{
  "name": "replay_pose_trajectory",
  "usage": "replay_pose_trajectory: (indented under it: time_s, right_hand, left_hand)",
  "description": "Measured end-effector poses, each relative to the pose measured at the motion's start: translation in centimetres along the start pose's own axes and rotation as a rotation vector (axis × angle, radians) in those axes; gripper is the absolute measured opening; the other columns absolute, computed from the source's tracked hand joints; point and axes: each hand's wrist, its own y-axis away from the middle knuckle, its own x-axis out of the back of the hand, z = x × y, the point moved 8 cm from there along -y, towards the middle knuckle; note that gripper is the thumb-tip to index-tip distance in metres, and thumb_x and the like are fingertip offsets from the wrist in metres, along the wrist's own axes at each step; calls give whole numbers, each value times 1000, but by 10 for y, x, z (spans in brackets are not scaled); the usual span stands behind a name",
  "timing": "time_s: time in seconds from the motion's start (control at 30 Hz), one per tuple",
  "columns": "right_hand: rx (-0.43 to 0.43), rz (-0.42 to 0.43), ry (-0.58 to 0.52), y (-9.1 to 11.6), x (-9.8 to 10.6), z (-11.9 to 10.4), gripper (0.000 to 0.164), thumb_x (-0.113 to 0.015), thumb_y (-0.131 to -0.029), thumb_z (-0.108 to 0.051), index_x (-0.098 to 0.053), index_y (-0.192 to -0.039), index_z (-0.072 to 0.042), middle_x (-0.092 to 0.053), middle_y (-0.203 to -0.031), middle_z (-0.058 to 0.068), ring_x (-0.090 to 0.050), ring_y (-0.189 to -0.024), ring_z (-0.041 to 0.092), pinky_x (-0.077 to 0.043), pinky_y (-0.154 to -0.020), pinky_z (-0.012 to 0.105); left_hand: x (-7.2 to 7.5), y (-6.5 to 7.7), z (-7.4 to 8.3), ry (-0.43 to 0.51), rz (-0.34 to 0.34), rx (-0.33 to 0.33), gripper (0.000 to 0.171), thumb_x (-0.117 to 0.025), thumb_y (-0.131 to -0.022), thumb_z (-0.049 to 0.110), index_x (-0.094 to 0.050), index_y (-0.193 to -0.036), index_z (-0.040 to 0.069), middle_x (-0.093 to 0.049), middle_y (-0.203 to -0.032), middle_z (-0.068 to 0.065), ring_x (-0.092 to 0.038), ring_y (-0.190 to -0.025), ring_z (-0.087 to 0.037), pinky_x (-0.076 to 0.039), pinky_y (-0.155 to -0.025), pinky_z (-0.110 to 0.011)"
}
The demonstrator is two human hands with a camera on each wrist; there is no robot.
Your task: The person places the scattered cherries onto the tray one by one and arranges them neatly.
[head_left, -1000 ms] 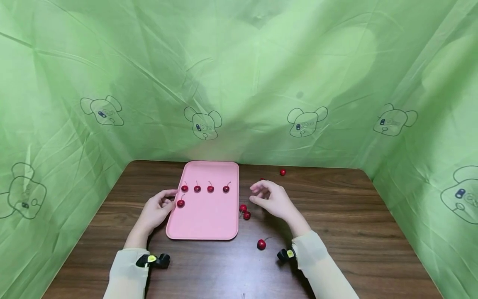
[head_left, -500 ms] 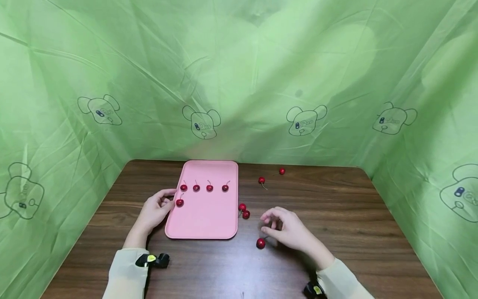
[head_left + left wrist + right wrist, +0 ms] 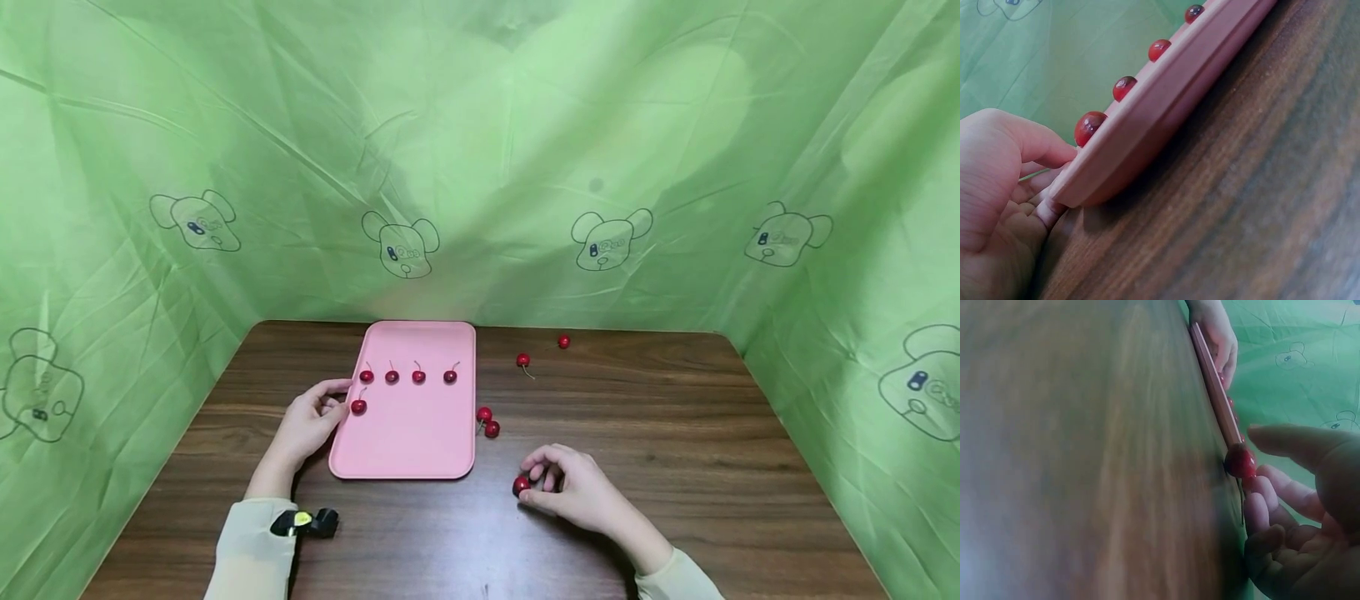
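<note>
Green cloth (image 3: 480, 125) behind wood-grain table (image 3: 675, 417). Left hand (image 3: 309, 421) pinches rim of pink tray (image 3: 412, 442). Right hand (image 3: 576, 493) at cherry (image 3: 520, 484); whether gripped, cannot tell.

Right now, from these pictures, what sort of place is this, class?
Probably a makeshift filming booth: green cloth hangs behind and beside a wooden table, and a black device sits on the left sleeve.

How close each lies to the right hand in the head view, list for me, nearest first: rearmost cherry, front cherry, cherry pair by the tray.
1. Front cherry: right by the right hand, on its left.
2. Cherry pair: farther forward, beside the tray's right edge.
3. Rearmost cherry: near the table's far edge.
</note>
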Motion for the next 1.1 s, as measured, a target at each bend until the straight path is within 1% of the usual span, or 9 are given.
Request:
replay_pose_trajectory:
  time_s: [0.2, 0.47, 0.7, 0.8, 1.0, 1.1]
  right_hand:
    - [-15, -32, -5, 0, -7, 2, 30, -95, -88, -25, -77, -110, -17, -71, -95, -4, -61, -73, 4, -49, -64, 22]
    - [-3, -50, 4, -2, -11, 4, 28, -93, -89, -23, -78, -111, -16, -71, -94, -4, -60, -72, 1, -52, -68, 25]
    - [11, -85, 19, -2, -11, 5, 24, -92, -91, -22, -79, -111, -18, -71, -95, -6, -61, -74, 1, -52, -67, 24]
    - [6, -83, 22, -3, -10, 6, 24, -91, -91, -21, -78, -111, -17, -71, -95, -6, -61, -74, 1, -51, -66, 24]
    - [14, -63, 38, -4, -7, 6, 24, -89, -89, -13, -75, -108, -17, -73, -97, -6, -62, -73, 2, -51, -63, 22]
    - [27, -65, 46, -5, -7, 3, 24, -89, -90, -15, -74, -108, -17, -73, -97, -5, -61, -73, 2, -51, -62, 23]
  left_hand:
    - [0, 0, -1, 5, 2, -5, 40, -69, -105, 8, -67, -144, 6, -68, -102, -14, -60, -88, -23, -50, -71, -25]
    - [2, -1, -3, 8, 6, -8, 40, -69, -104, 7, -68, -144, 6, -68, -102, -14, -61, -88, -23, -51, -72, -25]
    - [1, -1, -4, 13, 9, -9, 39, -69, -104, 7, -68, -143, 6, -68, -102, -14, -61, -88, -23, -51, -71, -25]
    - [0, -1, -4, 11, 8, -11, 40, -69, -104, 7, -68, -143, 6, -69, -103, -14, -61, -88, -23, -51, -72, -25]
    - [0, -2, -3, 9, 7, -12, 39, -69, -104, 7, -68, -144, 6, -69, -104, -14, -61, -90, -24, -51, -73, -25]
    - [0, -2, -2, 6, 7, -12, 40, -69, -104, 7, -68, -144, 5, -70, -106, -15, -61, -91, -24, -51, -73, -24]
